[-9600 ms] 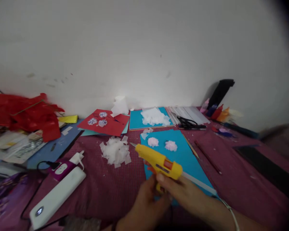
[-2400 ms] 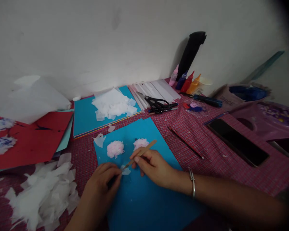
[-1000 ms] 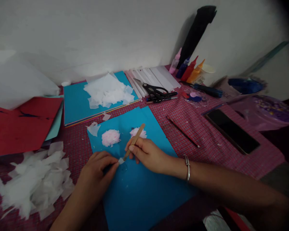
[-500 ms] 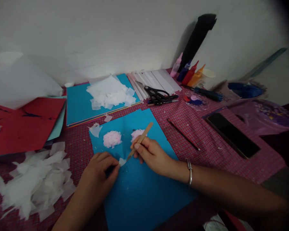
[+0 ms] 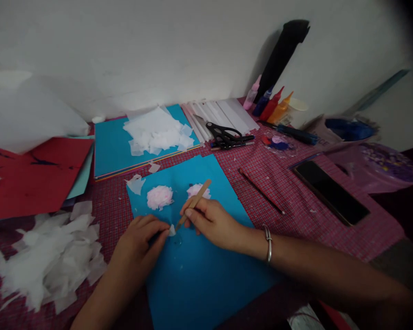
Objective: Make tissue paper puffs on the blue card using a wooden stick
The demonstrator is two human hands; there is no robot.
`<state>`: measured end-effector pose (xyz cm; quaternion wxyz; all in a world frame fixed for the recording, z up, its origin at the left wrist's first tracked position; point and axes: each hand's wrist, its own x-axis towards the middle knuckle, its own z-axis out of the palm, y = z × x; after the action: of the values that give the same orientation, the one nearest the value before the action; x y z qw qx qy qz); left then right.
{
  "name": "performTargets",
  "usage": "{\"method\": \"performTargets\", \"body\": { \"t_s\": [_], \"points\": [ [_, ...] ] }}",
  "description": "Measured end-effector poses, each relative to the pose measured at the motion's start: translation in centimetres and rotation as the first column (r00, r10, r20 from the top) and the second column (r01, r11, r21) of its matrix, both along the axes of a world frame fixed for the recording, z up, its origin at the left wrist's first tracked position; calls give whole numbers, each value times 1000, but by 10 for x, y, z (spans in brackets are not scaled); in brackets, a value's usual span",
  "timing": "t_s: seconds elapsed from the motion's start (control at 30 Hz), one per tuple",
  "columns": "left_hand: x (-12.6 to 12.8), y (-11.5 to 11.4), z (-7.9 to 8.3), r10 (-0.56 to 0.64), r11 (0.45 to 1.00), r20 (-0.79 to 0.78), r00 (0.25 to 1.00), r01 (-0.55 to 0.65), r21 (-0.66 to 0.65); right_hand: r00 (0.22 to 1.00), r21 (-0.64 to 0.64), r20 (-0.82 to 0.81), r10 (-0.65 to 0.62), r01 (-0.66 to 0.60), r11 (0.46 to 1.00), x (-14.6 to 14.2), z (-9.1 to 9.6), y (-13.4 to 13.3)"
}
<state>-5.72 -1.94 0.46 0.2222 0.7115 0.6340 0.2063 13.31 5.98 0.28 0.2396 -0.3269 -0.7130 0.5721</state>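
Slightly left of where it was 0.5 s ago, the right hand [image 5: 215,222] grips a wooden stick [image 5: 198,198] partly covering 1 pink tuft [image 5: 193,189]; over the blue sheet [image 5: 206,288], the left hand [image 5: 145,236] pinches a white scrap [image 5: 172,230], stick-tip contact unclear.

Near the far edge of the table [image 5: 229,170], four squeeze bottles [image 5: 271,106] in pink, dark blue, red and orange stand in a row; behind them a black elongated object [image 5: 285,52] leans on the wall [image 5: 141,55]. Also toward that edge, black-handled scissors [image 5: 223,134] overlap white strips [image 5: 239,114]. A dark red pencil [image 5: 261,191] lies closer to the middle, and a black-screened smartphone [image 5: 330,192] near the right edge.
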Motion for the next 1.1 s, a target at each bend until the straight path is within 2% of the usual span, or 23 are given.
{"method": "performTargets", "body": {
  "t_s": [0.17, 0.3, 0.37, 0.47, 0.67, 0.83, 1.1],
  "points": [
    [-12, 0, 2, 27, 999, 151, 988, -23, -31, 1000, -2, 25, -19, 19, 1000, -2, 0, 1],
    [-17, 4, 6, -120, 985, 228, 966, 145, -97, 1000, -6, 26, -18, 19, 1000, -2, 0, 2],
    [-17, 7, 6, -158, 981, 211, 965, 178, -79, 1000, -10, 21, -14, 14, 1000, -2, 0, 2],
    [-16, 10, 1, -146, 989, 144, 979, 150, -19, 1000, -26, 8, -20, 20, 999, -2, -1, 2],
    [-13, 12, -3, -162, 987, 59, 985, 163, -16, 997, -104, -54, -49, 43, 994, -2, -5, 1],
    [-12, 13, -5, -141, 989, 79, 987, 143, -22, 1000, -144, -6, -27, 26, 989, -5, -1, 4],
    [-13, 12, -7, -144, 989, 140, 980, 149, -22, 996, -84, 81, 25, -18, 996, -7, 2, 8]
  ]
}}
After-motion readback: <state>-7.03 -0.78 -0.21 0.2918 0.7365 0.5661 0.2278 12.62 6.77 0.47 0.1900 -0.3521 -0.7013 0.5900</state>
